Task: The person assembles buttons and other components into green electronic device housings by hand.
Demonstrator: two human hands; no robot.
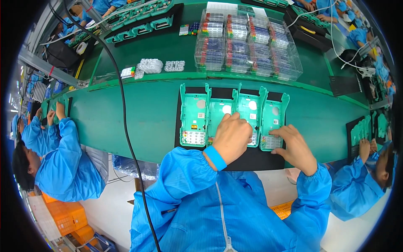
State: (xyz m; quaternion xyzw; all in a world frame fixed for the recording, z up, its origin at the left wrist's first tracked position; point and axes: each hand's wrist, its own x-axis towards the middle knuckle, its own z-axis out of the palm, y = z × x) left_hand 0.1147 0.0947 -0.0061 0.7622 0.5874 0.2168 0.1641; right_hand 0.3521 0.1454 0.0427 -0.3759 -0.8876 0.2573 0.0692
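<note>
Several green plastic housings stand side by side on a black mat (273, 162) in front of me. The leftmost housing (194, 110) has a pale translucent keypad (194, 137) with coloured keys in its lower end. My left hand (231, 136), a blue band (216, 158) round its wrist, is closed over the two middle housings. Its curled fingers hide what they hold, if anything. My right hand (297, 148) reaches in at the rightmost housing (273, 111). There, the thumb and index finger are spread apart along the right side of another translucent keypad (269, 142).
Clear plastic trays (247, 46) of stacked keypads stand beyond the housings. Loose keypads (150, 65) lie to their left. A black cable (124, 109) hangs across the left of the view. Co-workers in blue sit at left (69, 164) and right (354, 185).
</note>
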